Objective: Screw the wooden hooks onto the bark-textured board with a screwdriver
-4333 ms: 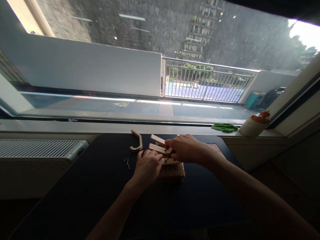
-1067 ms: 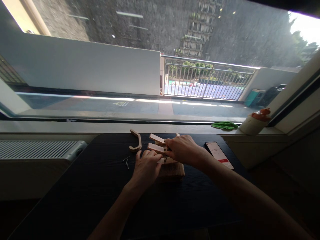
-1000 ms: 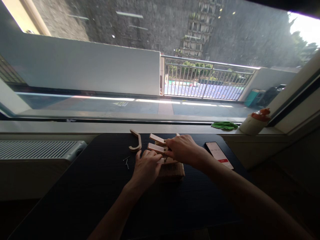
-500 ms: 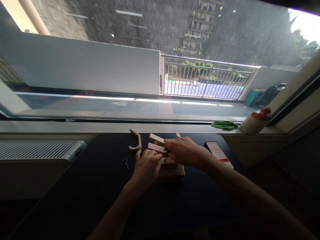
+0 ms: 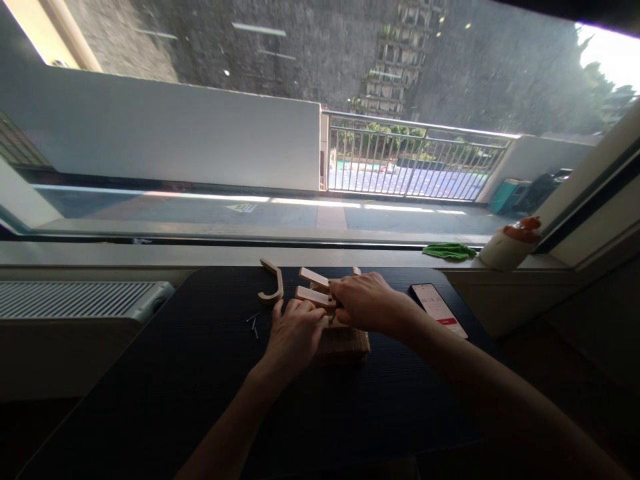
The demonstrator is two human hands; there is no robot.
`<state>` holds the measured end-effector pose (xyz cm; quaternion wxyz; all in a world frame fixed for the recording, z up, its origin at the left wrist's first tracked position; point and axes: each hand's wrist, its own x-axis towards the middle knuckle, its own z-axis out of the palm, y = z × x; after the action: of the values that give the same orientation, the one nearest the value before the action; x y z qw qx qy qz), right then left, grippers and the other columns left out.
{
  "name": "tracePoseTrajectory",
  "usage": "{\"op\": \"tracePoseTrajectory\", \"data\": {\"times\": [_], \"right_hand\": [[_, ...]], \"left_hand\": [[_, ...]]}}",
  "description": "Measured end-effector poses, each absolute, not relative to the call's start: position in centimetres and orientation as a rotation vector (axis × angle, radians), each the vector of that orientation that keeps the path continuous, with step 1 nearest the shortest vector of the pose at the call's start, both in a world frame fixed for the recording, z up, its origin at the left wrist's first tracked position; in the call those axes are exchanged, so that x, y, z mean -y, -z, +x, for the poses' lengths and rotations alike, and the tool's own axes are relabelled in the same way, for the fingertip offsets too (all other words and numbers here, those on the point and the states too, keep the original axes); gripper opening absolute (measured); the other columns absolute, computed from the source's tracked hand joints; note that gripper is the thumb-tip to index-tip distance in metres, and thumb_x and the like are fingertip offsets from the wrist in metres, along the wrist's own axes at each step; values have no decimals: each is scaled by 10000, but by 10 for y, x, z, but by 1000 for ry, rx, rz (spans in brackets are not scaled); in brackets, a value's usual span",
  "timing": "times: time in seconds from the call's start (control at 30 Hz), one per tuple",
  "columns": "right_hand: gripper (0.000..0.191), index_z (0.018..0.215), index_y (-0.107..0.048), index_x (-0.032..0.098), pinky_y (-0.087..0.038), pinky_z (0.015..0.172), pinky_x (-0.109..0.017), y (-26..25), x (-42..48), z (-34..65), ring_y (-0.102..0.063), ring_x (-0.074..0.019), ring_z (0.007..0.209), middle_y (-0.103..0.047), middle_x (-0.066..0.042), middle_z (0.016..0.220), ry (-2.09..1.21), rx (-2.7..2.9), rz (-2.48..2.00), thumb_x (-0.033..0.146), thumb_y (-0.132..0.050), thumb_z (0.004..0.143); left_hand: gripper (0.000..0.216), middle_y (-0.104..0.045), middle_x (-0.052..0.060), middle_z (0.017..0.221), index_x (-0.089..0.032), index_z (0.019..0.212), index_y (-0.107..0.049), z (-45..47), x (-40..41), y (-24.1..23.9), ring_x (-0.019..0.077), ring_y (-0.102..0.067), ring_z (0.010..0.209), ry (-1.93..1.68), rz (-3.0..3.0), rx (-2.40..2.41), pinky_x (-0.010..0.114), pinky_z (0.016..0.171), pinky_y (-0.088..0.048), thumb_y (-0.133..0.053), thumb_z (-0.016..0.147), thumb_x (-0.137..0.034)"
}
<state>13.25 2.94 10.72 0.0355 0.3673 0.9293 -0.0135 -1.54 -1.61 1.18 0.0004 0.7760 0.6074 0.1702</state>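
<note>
Several pale wooden pieces (image 5: 314, 296), two of them with dark holes, lie on a brown block-like thing (image 5: 345, 341) on the dark table. My left hand (image 5: 296, 327) is bent over the near wooden piece, its fingertips pressed around the near end. Beside it my right hand (image 5: 365, 300) is closed over the right part of the pieces. A thin dark bit shows under its fingers, but what it grips is mostly hidden. To the left lie a loose curved wooden hook (image 5: 278, 283) and several screws (image 5: 254, 325).
A phone (image 5: 437, 308) showing a timer lies at the table's right. On the windowsill are a green cloth (image 5: 450, 251) and a white bottle with an orange top (image 5: 510, 245). A radiator (image 5: 83, 300) stands left, and a large window is ahead.
The fingers of my right hand have shifted slightly over the wooden pieces. My left hand and the loose hook stay where they were.
</note>
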Motion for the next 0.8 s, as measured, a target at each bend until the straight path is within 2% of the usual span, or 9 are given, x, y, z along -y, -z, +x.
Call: {"op": "tracePoseTrajectory", "data": {"times": [0.13,0.27,0.43,0.67,0.8], "right_hand": [[251,1039,-499,194,-390,727,-322,-109,-29,138,-581,-211,847,-631,-71,920,58,-2855,1068,237,-486,793],[194,979,-521,184,-393,696,-310,-108,-30,138,-588,-207,818,-634,-68,905,30,-2831,1070,183,-480,790],[179,968,-533,177,-388,717,-312,-104,-33,134,-597,-194,779,-649,-58,859,64,-2891,1074,242,-484,808],[238,961,-554,178,-386,715,-325,-104,-34,129,-598,-194,705,-651,-58,769,39,-2860,1134,351,-433,851],[255,993,-544,170,-390,696,-327,-109,-31,132,-598,-209,723,-651,-67,796,26,-2825,1168,337,-462,819]], "left_hand": [[200,-605,40,911,-257,899,-620,-15,16,-11,231,-469,999,-534,2442,-1924,460,970,-206,-436,823,-236],[193,-605,40,902,-259,886,-623,-15,15,-9,234,-467,1005,-530,2431,-1921,463,972,-206,-443,819,-240],[208,-606,33,917,-275,935,-617,-16,14,-8,233,-470,1007,-543,2429,-1911,469,974,-203,-448,818,-244],[193,-611,37,940,-264,905,-621,-15,14,-9,235,-469,1019,-532,2414,-1922,471,980,-198,-449,820,-247],[176,-609,35,956,-259,878,-617,-15,14,-9,235,-467,1018,-529,2427,-1918,470,977,-202,-454,813,-239]]}}
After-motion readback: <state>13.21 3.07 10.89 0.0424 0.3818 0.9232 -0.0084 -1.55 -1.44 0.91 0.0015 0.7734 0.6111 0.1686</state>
